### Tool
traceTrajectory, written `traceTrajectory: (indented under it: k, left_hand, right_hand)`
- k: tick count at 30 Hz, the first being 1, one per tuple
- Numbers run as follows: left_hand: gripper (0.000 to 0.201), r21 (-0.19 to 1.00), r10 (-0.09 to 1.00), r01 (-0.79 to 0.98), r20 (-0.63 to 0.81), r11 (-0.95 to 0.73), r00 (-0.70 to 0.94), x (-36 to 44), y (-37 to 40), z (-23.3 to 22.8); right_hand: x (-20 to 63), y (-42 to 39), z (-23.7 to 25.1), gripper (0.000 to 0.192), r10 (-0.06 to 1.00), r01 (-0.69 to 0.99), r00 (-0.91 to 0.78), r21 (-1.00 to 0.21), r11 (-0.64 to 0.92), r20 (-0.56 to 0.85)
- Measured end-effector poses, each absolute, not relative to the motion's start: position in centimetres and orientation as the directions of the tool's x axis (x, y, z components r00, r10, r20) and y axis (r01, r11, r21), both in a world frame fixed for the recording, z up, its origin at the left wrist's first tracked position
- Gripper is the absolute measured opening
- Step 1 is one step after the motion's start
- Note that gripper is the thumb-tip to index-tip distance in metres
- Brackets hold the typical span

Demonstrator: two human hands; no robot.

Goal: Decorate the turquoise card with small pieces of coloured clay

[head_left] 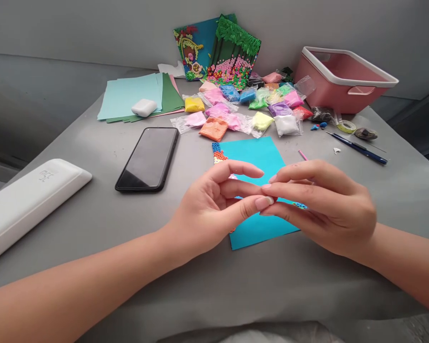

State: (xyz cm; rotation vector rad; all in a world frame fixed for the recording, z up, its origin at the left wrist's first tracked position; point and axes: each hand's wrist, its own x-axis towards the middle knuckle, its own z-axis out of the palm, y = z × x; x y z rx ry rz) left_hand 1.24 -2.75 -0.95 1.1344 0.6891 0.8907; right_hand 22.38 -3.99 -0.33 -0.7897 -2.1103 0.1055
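Note:
My left hand (214, 205) and my right hand (321, 205) meet fingertip to fingertip above a turquoise card (257, 162) lying on the grey table (103, 209). The fingers pinch together at the centre; whatever sits between them is too small to make out. Small coloured clay dots (219, 155) run along the card's left edge, and a blue dotted bit (300, 206) shows under my right fingers. Behind the card lie several small bags of coloured clay (250, 107).
A black phone (148, 159) lies left of the card, a long white case (25, 200) at far left. Paper sheets (128, 95) with a white earbud case (144, 107) sit behind. Two finished clay pictures (218, 50) lean on the wall. A pink tub (343, 78) and dark tools (359, 147) are at right.

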Motion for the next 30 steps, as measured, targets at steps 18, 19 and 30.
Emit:
traceTrajectory:
  k: [18,19,30]
  left_hand:
    - [0.036,0.892,0.811,-0.298,-0.117,0.340,0.573,1.17,-2.54,-0.80]
    - [0.038,0.889,0.816,-0.298,-0.130,0.348,0.564,1.21,-2.52,-0.80]
    - [0.035,0.860,0.795,-0.337,-0.120,0.382,0.595,1.26,-2.49,-0.62]
  right_hand:
    - [22.40,-4.51,-0.08,0.017,0.487,0.526,-0.482,-0.203,0.826,0.729]
    - [22.38,-4.53,-0.07,0.016,0.483,0.532,-0.481,-0.194,0.824,0.732]
    - [22.72,-4.90,0.24,0.012,0.476,0.518,-0.534,-0.174,0.837,0.698]
